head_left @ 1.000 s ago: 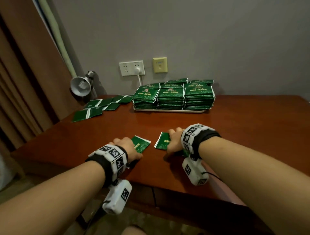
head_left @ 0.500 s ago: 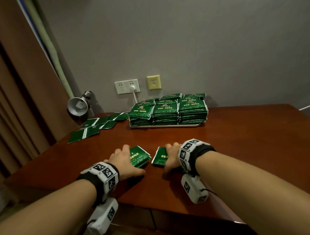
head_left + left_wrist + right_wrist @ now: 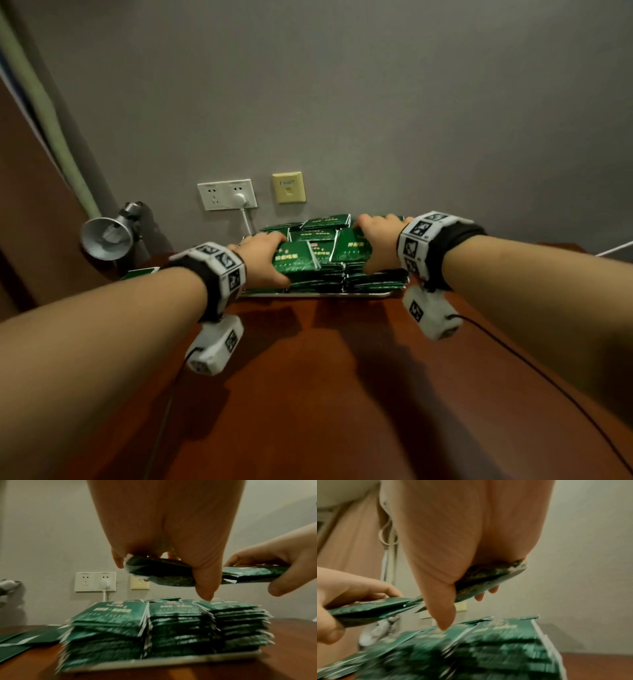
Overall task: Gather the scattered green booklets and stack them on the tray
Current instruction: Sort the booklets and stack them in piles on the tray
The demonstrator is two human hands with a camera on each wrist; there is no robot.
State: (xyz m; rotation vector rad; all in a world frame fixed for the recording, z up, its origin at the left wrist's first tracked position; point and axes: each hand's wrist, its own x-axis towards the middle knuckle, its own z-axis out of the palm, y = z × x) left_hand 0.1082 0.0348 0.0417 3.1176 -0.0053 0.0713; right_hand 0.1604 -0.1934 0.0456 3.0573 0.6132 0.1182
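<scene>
Head view has both forearms stretched straight out over the wooden table (image 3: 342,394) to the tray (image 3: 318,294) by the wall, palms down. The left hand (image 3: 263,255) pinches a green booklet (image 3: 294,258), thumb beneath and fingers on top, above the left stack of booklets (image 3: 109,628). The right hand (image 3: 378,240) grips another booklet (image 3: 354,246) the same way, tilted, over the right stack (image 3: 376,277). Left wrist view shows both held booklets hanging clear above the stacks, the left thumb tip reaching nearly down to the top layer. More loose booklets (image 3: 22,643) lie flat on the table left of the tray, near a clamp lamp (image 3: 108,236).
</scene>
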